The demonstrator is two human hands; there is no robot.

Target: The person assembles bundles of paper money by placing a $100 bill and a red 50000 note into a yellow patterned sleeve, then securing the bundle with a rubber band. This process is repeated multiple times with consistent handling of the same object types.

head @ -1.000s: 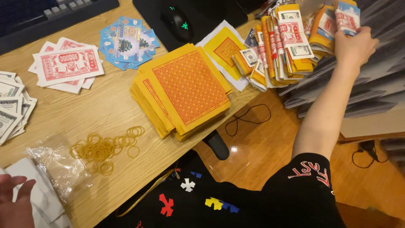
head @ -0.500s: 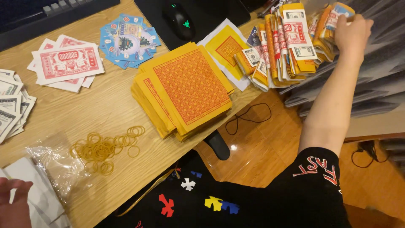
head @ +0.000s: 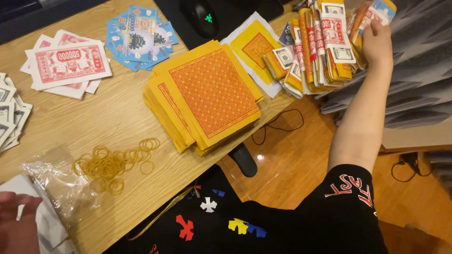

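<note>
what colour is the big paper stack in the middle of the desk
Yellow with an orange patterned square, clear in the head view: paper stack.

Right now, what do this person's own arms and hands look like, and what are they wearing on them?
Both hands are bare: no gloves, rings or watch show. The right hand leads into a forearm uncovered up to a short black sleeve with red and white lettering. Only part of the left hand shows at the picture's lower edge; its arm and sleeve are out of view.
</note>
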